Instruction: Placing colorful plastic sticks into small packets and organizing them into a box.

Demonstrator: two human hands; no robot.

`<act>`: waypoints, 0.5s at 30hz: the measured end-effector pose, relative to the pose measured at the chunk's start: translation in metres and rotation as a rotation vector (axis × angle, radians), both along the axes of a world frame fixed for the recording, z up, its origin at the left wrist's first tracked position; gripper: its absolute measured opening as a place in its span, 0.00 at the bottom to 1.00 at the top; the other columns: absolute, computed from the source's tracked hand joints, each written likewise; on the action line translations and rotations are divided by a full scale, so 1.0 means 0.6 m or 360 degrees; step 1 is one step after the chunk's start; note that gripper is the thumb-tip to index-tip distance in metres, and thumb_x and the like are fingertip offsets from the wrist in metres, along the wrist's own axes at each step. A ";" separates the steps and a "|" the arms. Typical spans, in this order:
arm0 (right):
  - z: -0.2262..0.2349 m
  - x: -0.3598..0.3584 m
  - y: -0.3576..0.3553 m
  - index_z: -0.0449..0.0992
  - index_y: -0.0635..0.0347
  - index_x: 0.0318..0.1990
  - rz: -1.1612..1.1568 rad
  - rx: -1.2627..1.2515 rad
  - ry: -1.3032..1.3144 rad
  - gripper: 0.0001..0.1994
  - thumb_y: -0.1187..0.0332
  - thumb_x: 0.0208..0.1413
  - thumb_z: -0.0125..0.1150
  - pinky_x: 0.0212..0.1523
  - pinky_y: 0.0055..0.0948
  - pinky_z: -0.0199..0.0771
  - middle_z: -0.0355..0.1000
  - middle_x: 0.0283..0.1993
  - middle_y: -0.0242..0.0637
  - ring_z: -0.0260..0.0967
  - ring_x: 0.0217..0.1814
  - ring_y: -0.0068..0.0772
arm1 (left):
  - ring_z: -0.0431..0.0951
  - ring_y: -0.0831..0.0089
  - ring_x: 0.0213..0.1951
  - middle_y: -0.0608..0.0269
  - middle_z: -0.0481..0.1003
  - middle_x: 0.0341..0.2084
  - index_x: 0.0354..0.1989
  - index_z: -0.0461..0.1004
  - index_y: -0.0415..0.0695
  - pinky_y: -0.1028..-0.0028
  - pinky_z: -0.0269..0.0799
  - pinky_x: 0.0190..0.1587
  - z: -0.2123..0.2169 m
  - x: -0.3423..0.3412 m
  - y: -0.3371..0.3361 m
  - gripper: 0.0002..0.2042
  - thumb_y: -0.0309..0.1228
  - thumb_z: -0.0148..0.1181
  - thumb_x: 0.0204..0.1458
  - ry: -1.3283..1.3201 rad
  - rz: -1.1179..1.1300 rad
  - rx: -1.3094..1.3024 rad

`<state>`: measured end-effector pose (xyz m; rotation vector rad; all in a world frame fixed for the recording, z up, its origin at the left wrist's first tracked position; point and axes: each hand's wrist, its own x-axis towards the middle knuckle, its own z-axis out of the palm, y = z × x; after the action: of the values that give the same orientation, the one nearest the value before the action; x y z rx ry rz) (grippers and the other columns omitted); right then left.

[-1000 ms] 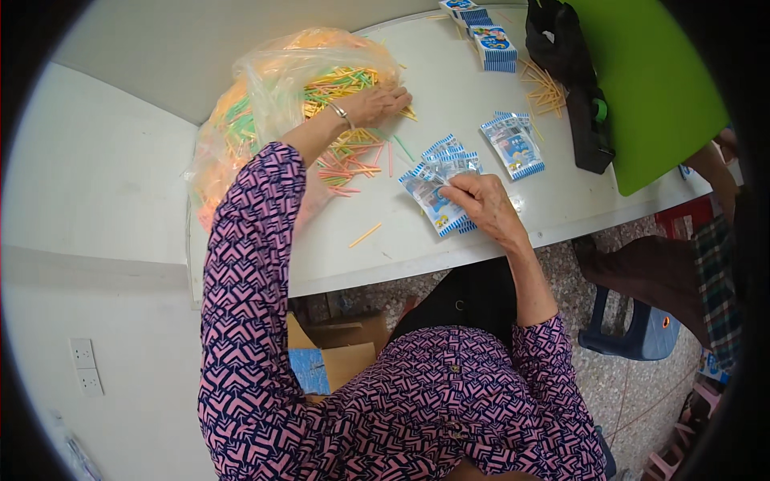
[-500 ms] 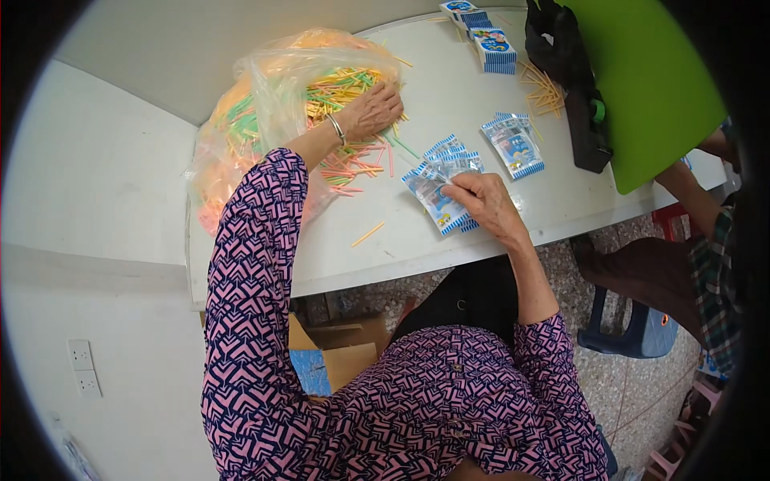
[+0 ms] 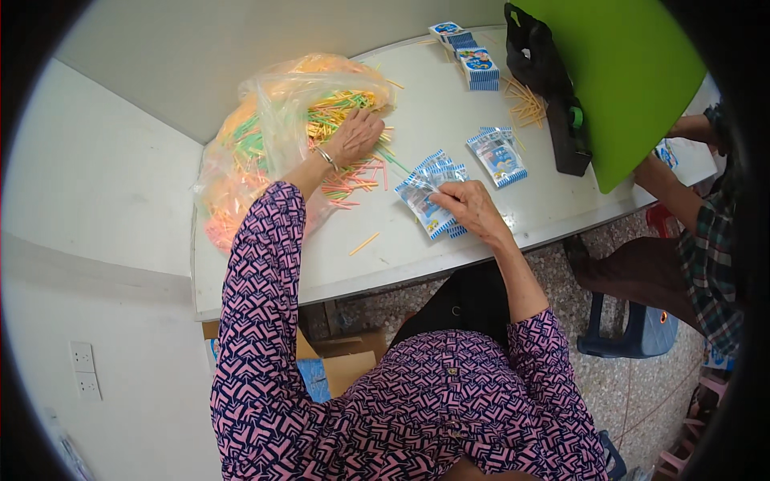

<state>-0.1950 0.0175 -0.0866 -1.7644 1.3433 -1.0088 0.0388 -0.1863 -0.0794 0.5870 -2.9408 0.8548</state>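
Observation:
My left hand point(image 3: 355, 136), a bracelet on its wrist, lies on a pile of thin coloured sticks point(image 3: 329, 112) spilling from the mouth of a large clear plastic bag point(image 3: 277, 152). Its fingers curl down together among the sticks, with the tips hidden. My right hand point(image 3: 473, 210) pinches a blue-and-white packet point(image 3: 419, 207) between thumb and fingers, above the table. More such packets fan out beneath it, partly covered. Just to the right, a small stack of similar packets point(image 3: 497, 156) lies flat.
Bundled stacks of blue-and-white packets point(image 3: 479, 68) stand at the back, beside loose yellow sticks point(image 3: 525, 104). A black tape dispenser point(image 3: 568, 136) stands against a green panel point(image 3: 626, 80). Another person's forearm point(image 3: 670, 184) shows behind it. One stick point(image 3: 364, 244) lies near the table's front edge.
The whole view has shifted, so the table sits lower in the picture. My left hand has drawn slightly left on the sticks. My right hand keeps its pinch on the packet.

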 end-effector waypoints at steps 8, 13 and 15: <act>0.052 0.027 0.000 0.69 0.62 0.21 -0.0122 0.0224 -0.0731 0.15 0.63 0.56 0.55 0.22 0.21 0.53 0.62 0.18 0.24 0.54 0.21 0.13 | 0.71 0.60 0.32 0.56 0.70 0.27 0.34 0.64 0.39 0.64 0.66 0.36 0.014 0.034 0.015 0.05 0.27 0.43 0.56 0.1448 0.0693 0.1158; 0.064 0.068 -0.052 0.72 0.61 0.32 -0.0141 0.0329 -0.1374 0.09 0.64 0.59 0.53 0.34 0.16 0.61 0.70 0.29 0.27 0.62 0.30 0.13 | 0.72 0.69 0.30 0.57 0.70 0.26 0.31 0.66 0.36 0.69 0.72 0.38 0.060 0.029 0.065 0.11 0.32 0.44 0.60 0.2674 0.0584 0.2327; 0.052 0.113 -0.086 0.71 0.59 0.38 -0.0235 0.0446 -0.1986 0.07 0.65 0.58 0.54 0.45 0.24 0.64 0.72 0.35 0.31 0.66 0.39 0.19 | 0.73 0.69 0.32 0.57 0.71 0.28 0.33 0.66 0.37 0.68 0.73 0.40 0.061 0.035 0.071 0.07 0.29 0.47 0.58 0.2788 0.0554 0.2571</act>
<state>-0.1273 -0.0342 -0.0555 -0.5406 0.7083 -1.5113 0.0600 -0.1435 -0.0426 0.9431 -1.1573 -1.5025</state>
